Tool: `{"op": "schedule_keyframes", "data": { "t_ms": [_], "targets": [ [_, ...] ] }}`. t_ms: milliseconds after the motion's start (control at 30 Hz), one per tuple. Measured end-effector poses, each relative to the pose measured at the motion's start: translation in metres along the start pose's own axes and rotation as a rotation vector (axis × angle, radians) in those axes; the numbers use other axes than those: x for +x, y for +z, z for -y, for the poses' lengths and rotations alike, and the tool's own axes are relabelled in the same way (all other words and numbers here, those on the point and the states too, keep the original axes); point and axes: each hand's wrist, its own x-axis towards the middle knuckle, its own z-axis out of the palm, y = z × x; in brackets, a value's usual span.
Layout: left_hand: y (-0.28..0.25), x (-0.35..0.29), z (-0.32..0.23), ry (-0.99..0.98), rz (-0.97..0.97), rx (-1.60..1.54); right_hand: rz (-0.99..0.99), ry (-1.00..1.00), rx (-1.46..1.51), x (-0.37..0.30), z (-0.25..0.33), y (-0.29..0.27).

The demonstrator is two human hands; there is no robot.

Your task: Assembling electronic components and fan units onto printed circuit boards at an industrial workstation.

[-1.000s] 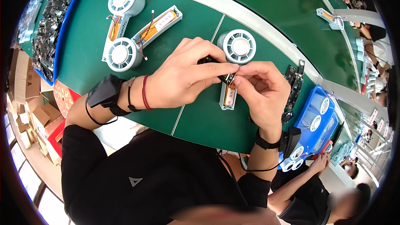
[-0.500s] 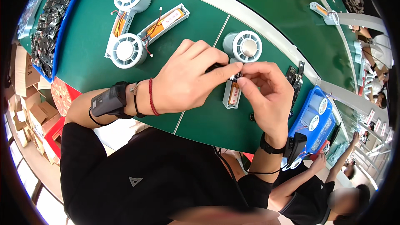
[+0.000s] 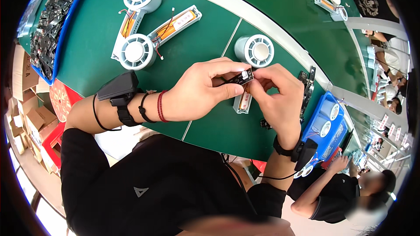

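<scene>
Pinching left hand [image 3: 197, 91]: I see its fingers [image 3: 227, 91] gripping a black circuit board [image 3: 238, 79], thumb below and index above, probably so one end stays free for the other hand.
Right hand [image 3: 282, 94]: its thumb and index meet close by that free end; whether they grip the board or a thin wire, I cannot tell from my remote feed.
Circuit board: raised over the counter [image 3: 218, 131], slanted, with a white part [image 3: 245, 74] facing up (handy for sighting, I would guess).
Fan unit [image 3: 258, 51]: round head beyond the hands, handle pointing back toward the person, its battery [image 3: 245, 102] exposed; I read that as keeping the open side within reach.
Other fan units [image 3: 137, 52]: two on the left, handles angled apart, wires loose; likely parked there to leave elbow room.
Loose boards [image 3: 308, 88]: on the counter just past the right hand, a convenient spot as I judge it.
Blue tray [image 3: 66, 36]: at far left, heaped with black parts, its wall presumably keeping them from spreading.
</scene>
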Motion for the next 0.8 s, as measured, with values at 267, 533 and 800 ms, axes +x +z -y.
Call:
{"op": "schedule_keyframes", "data": {
  "t_ms": [267,533,800],
  "targets": [
    [0.007,0.001,0.000,-0.090,-0.087,-0.002,-0.225,-0.536,-0.624,-0.003,-0.007,0.010],
    [0.006,0.011,-0.004,-0.224,-0.091,-0.037,-0.330,-0.394,-0.724,-0.006,-0.007,0.024],
    [0.005,0.011,-0.007,-0.217,-0.085,0.005,-0.356,-0.024,-0.344,0.000,0.005,0.025]
  ]
}}
